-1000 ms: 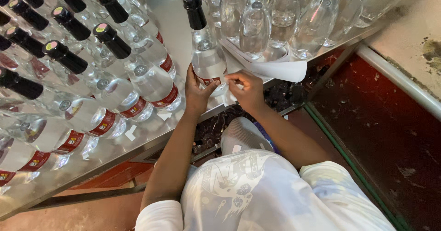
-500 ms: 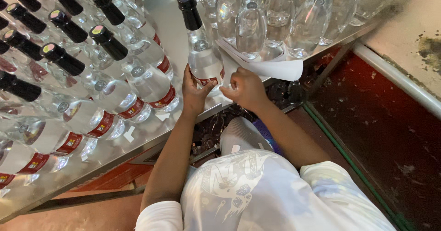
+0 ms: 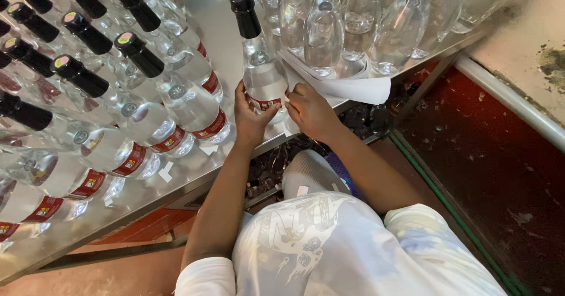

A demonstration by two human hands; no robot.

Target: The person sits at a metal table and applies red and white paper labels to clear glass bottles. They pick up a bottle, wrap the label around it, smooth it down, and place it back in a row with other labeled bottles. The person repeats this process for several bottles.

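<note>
A clear glass bottle (image 3: 262,72) with a black cap stands upright near the front edge of a steel table (image 3: 223,43). A red label band runs round its base. My left hand (image 3: 250,116) wraps the bottle's lower left side. From the right, my right hand (image 3: 311,110) presses its fingers against the red label on that same bottle. A white paper sheet (image 3: 344,84) lies just behind my right hand, partly under the uncapped bottles.
Several capped, red-labelled bottles (image 3: 170,90) fill the table's left side. Uncapped clear bottles (image 3: 353,19) crowd the back right. Small white paper scraps (image 3: 166,171) lie on the steel. A dark red floor (image 3: 488,172) and a pale wall ledge (image 3: 518,105) are at right.
Both hands have stayed on the same bottle. My right hand has slid closer along the label, and the view has shifted slightly.
</note>
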